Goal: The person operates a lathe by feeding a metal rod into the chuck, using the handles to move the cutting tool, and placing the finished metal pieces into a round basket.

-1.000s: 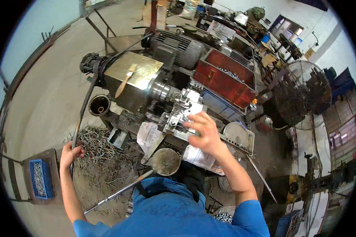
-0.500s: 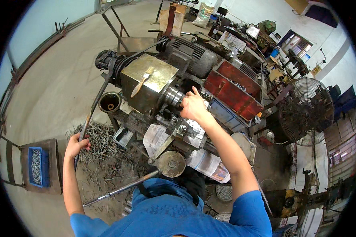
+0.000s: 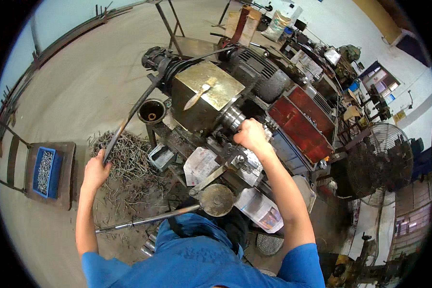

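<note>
Steel spindle (image 3: 233,118), shiny and ringed, juts from a brass-topped block (image 3: 222,98) just beside the right hand's grip (image 3: 251,134), curled; whether it clamps anything, I cannot tell. The left hand's grip (image 3: 97,170) is clamped around a long metal lever (image 3: 125,123). Beyond, a round pot (image 3: 153,123) holds a ring (image 3: 152,116); a blue bin (image 3: 56,177), small silvery pieces (image 3: 44,172).

slanted metal lever (image 3: 121,128), shiny cylindrical chuck (image 3: 233,118)

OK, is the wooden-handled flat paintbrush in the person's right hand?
No: the paintbrush lies on the shiny brass-coloured machine cover, while the right hand is beside the round steel chuck.
</note>
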Demonstrator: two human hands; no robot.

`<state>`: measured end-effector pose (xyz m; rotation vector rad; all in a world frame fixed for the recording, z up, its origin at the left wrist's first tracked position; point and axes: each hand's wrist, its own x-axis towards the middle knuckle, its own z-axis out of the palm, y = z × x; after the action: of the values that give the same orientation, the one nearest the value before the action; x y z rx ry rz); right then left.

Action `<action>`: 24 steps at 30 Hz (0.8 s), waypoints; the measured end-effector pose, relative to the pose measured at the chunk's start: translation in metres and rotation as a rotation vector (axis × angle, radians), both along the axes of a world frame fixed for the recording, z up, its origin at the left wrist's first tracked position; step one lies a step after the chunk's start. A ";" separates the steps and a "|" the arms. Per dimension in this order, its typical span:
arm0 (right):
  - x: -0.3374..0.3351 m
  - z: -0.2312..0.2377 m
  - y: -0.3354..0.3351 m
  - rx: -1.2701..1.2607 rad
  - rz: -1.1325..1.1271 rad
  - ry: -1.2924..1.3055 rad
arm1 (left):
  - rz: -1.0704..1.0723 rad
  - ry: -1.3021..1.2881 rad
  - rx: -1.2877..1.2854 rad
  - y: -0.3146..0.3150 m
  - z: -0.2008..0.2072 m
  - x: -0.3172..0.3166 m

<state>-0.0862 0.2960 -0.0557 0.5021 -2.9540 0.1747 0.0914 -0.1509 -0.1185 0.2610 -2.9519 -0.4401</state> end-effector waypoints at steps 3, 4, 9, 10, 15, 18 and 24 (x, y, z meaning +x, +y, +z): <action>-0.006 -0.011 0.009 -0.129 -0.003 0.022 | 0.012 -0.026 -0.162 -0.012 -0.010 -0.011; -0.005 -0.009 0.008 -0.121 0.012 0.010 | 0.016 -0.045 -0.241 -0.028 -0.017 -0.018; -0.001 -0.001 -0.002 -0.147 -0.019 -0.002 | 0.083 0.017 -0.550 -0.161 -0.025 -0.084; 0.000 0.004 -0.003 -0.122 -0.037 -0.042 | 0.068 0.034 -0.566 -0.167 -0.022 -0.094; 0.004 -0.001 0.005 -0.009 0.045 0.084 | 0.116 -0.072 -0.526 -0.170 -0.015 -0.120; 0.032 0.021 0.013 -0.108 0.161 0.159 | 0.062 0.191 -0.111 -0.128 -0.016 -0.119; 0.117 0.042 0.074 -0.301 0.163 0.292 | -0.024 -0.105 0.218 -0.021 -0.186 -0.143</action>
<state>0.0308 0.3699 -0.0141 0.6603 -2.5430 0.5072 -0.0514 -0.1719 -0.3044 0.2817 -3.0111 -0.7756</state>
